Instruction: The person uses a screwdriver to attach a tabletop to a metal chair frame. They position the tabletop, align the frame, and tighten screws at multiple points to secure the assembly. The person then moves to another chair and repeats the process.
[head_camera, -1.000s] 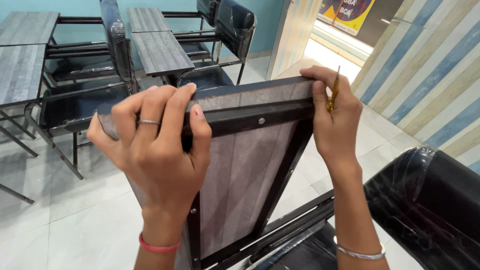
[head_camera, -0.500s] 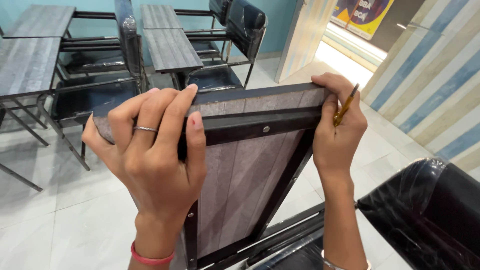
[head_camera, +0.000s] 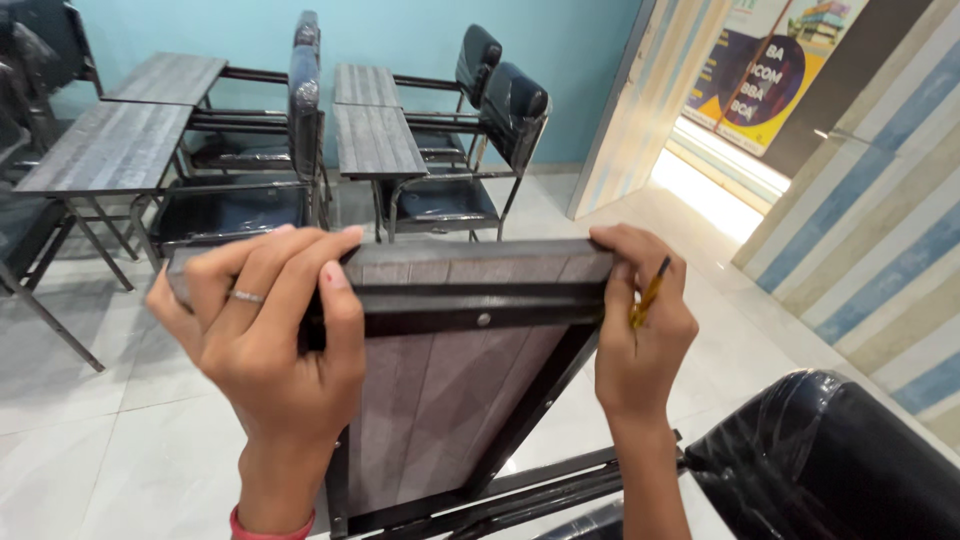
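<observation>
both hands, left hand and right hand (yellow tool tucked in), grasp the writing board.

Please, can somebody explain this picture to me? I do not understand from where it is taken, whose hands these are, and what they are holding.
The picture comes from a camera worn on a person's head, looking down at that person's own two bare hands; there is no machine. The left hand, with a ring on one finger, grips the top edge of a grey wood-patterned writing board in a black metal frame, tilted up from a chair. The right hand holds the board's other corner and also a thin yellow pencil-like tool. At the lower right is a black padded chair back wrapped in plastic. Behind stand more chairs with grey writing boards on a white tiled floor.
</observation>
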